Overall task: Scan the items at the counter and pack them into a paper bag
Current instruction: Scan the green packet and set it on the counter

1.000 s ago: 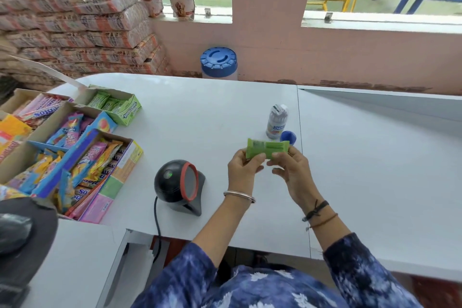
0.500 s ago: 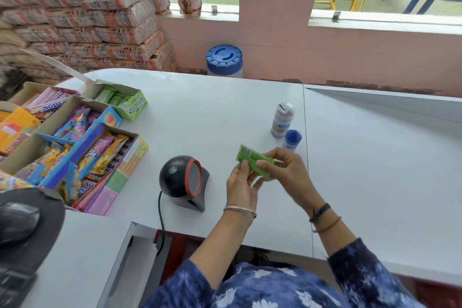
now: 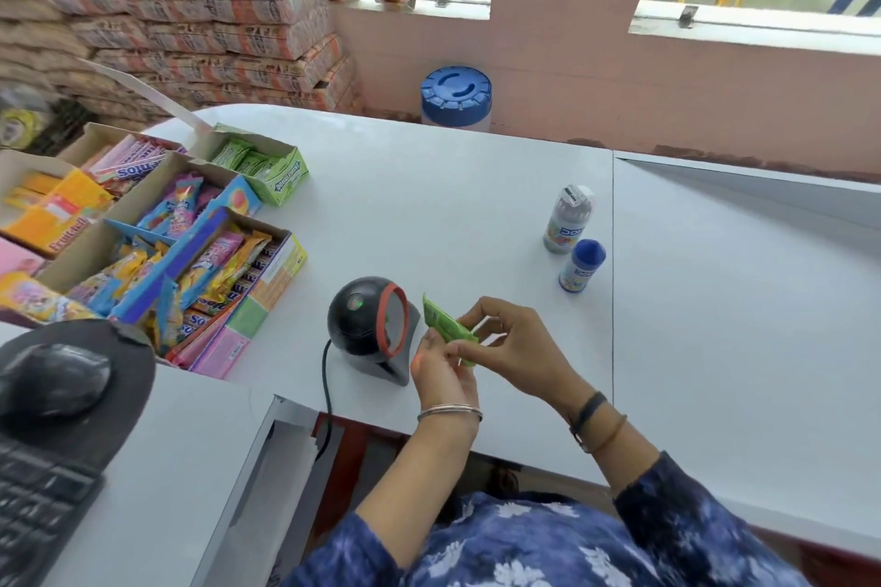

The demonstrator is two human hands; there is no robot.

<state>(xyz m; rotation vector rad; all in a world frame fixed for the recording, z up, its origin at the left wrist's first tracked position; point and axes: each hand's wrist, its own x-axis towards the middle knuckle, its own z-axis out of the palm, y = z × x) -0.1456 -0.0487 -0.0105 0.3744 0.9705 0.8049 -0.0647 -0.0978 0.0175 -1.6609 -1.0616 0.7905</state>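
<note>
A small green packet (image 3: pixel 447 326) is held in both hands right in front of the red-ringed window of the black dome scanner (image 3: pixel 369 324). My left hand (image 3: pixel 441 369) grips its lower end and catches a red glow from the scanner. My right hand (image 3: pixel 512 348) pinches its right side. Two small bottles stand on the white counter (image 3: pixel 429 205) to the right: a grey one with a white cap (image 3: pixel 567 219) and a shorter one with a blue cap (image 3: pixel 581 266). No paper bag is in view.
Open cardboard boxes of sweets (image 3: pixel 157 243) crowd the counter's left side, with a green gum box (image 3: pixel 260 167) behind them. A mouse (image 3: pixel 52 379) and keyboard (image 3: pixel 33 510) lie lower left. A blue-lidded jar (image 3: pixel 455 95) stands beyond the counter; stacked sacks (image 3: pixel 214 14) fill the back left.
Both hands carried the green packet left and down from mid-counter to the scanner window, tilting it toward the glass. The bottles stayed put.
</note>
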